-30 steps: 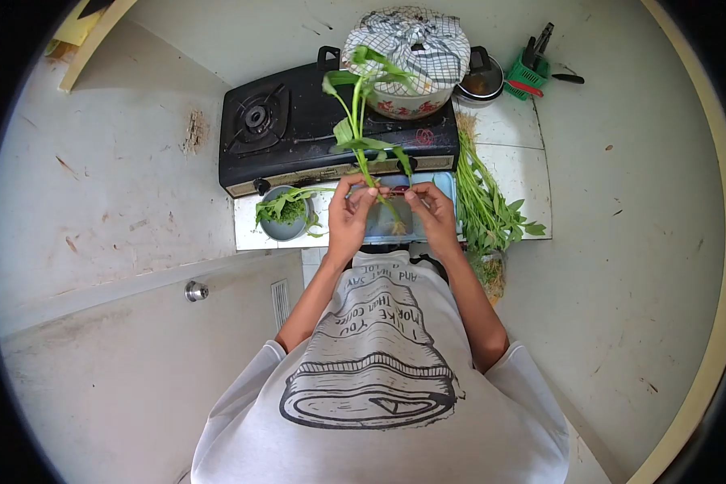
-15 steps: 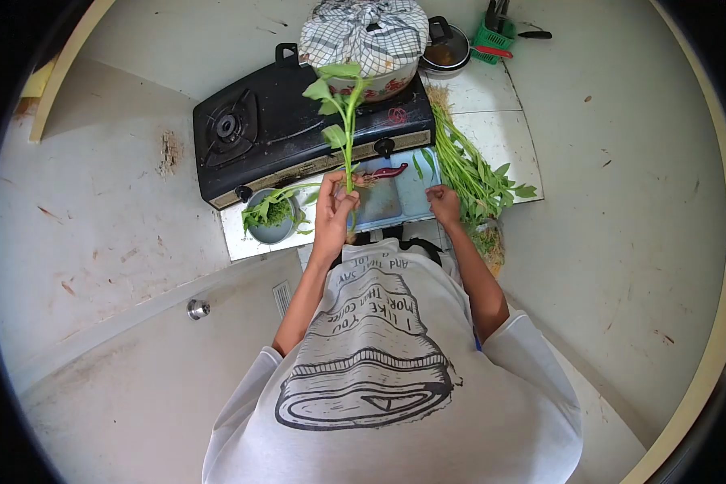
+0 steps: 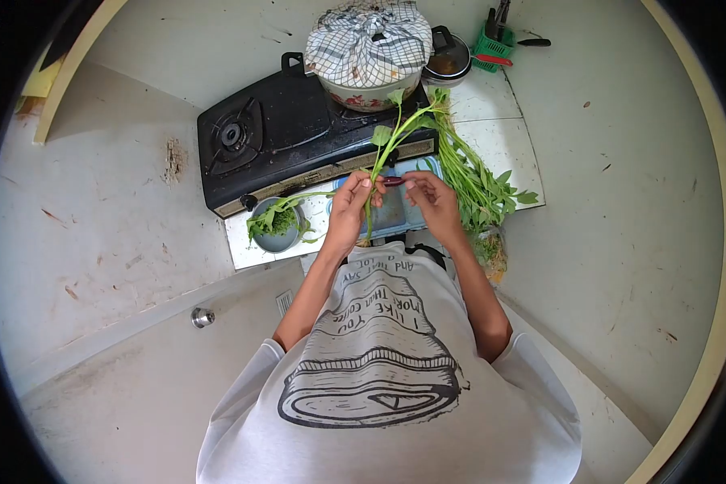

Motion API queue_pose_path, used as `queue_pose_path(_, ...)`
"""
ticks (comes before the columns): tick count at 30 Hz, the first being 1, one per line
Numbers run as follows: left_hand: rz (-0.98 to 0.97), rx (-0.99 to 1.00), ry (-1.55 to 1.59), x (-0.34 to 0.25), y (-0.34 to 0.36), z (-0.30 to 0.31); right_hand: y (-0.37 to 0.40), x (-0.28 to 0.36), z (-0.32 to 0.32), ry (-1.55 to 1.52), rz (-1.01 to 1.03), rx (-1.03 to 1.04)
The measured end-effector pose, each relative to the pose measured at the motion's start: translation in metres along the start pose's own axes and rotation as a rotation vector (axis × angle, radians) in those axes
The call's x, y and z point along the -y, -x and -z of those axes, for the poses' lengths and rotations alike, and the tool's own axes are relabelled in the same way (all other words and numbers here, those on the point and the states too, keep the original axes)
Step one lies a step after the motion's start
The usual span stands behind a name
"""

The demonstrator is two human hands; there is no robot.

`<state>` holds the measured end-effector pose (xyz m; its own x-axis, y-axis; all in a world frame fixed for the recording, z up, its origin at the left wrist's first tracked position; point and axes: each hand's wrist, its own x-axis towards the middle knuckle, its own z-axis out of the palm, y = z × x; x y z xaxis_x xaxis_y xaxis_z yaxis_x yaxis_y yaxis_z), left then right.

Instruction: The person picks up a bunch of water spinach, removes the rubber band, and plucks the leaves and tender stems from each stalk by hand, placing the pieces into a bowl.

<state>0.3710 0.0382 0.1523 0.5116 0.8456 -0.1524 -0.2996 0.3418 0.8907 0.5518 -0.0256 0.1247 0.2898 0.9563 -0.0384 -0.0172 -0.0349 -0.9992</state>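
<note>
My left hand [image 3: 350,211] is closed round upright green leafy stems [image 3: 389,148], which lean over the stove's front edge. Thumb and fingers of my right hand [image 3: 436,211] are closed at the end of a slim dark red handle [image 3: 394,181]. The handle lies between my two hands; whatever it belongs to is hidden. Below both hands is a blue tray [image 3: 411,216]. To the left, a grey bowl [image 3: 277,240] holds cut greens [image 3: 273,222], with a long stem across its rim. A large bunch of leafy stems [image 3: 477,173] lies right of the tray.
A black two-burner stove [image 3: 282,121] stands behind the tray. On it sits a cloth-wrapped pot [image 3: 371,97]. A lidded pan [image 3: 448,63] and a green basket [image 3: 494,50] with utensils are at the back right. A plastic bag [image 3: 489,246] lies near my right forearm.
My right hand has moved left and up from the tray's right side to the red handle. The stems in my left hand now lean right. The view has shifted slightly.
</note>
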Motion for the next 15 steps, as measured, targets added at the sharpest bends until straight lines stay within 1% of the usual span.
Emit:
queue_pose_path(1, 0.008, 0.012, 0.003, 0.001, -0.001, 0.001, -0.001, 0.014, -0.008, -0.067, 0.001, 0.012)
queue_pose_path(3, 0.013, 0.036, 0.006, 0.001, -0.001, 0.002, -0.008, 0.024, -0.021, -0.082, 0.005, 0.064)
queue_pose_path(7, 0.016, 0.055, 0.025, 0.001, 0.0, 0.004, -0.018, 0.015, -0.029, -0.093, 0.031, 0.176)
queue_pose_path(10, 0.019, 0.021, 0.007, 0.0, 0.0, 0.01, -0.018, 0.015, -0.023, -0.015, -0.001, 0.195)
queue_pose_path(13, -0.013, -0.008, -0.058, 0.0, 0.0, 0.012, -0.018, 0.013, -0.017, 0.113, 0.021, 0.183)
queue_pose_path(15, -0.021, -0.041, 0.057, 0.003, -0.001, 0.014, -0.018, 0.009, -0.01, 0.259, 0.028, 0.189)
